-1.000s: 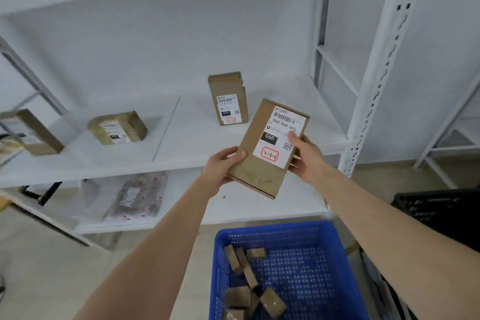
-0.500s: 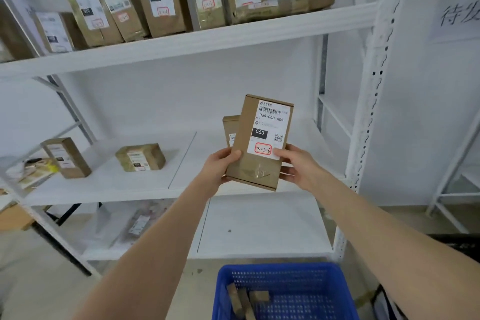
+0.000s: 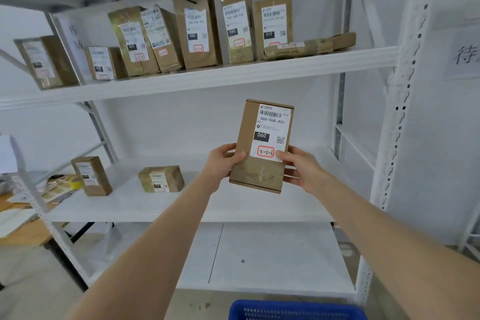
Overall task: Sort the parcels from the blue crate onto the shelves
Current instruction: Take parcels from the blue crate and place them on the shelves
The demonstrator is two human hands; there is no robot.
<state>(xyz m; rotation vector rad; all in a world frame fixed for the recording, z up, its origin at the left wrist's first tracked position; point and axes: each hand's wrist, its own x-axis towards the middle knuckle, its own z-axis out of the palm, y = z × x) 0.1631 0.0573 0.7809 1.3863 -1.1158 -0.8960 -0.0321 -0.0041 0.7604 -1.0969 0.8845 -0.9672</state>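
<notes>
- Parcel (image 3: pixel 262 145): brown cardboard box, held upright in the air near the centre of view, in front of the middle shelf (image 3: pixel 181 205) and not resting on it.
- White label on the parcel: barcode, "060-06B-A05", black block "060", QR code, handwritten "3-3-6" in a red outline. Clear tape across the lower front.
- Left hand (image 3: pixel 223 161) grips the parcel's 9 o'clock edge, thumb on the front. Right hand (image 3: pixel 298 166) grips the 3 o'clock edge, thumb on the label.
- Middle shelf, 9 o'clock of the parcel: two small labelled boxes, one upright, one lying; print too small to read.
- Top shelf (image 3: pixel 233 75), 12 o'clock: seven upright brown boxes with white labels, plus flat packets lying at the 3 o'clock end. Readable: "060" on two, "010" on one.
- Blue crate (image 3: pixel 296 310): only the rim shows, 6 o'clock.
- Paper sign (image 3: pixel 465 54) on the wall, 2 o'clock, Chinese characters, cut off.
- White metal shelving, white walls, grey floor.
</notes>
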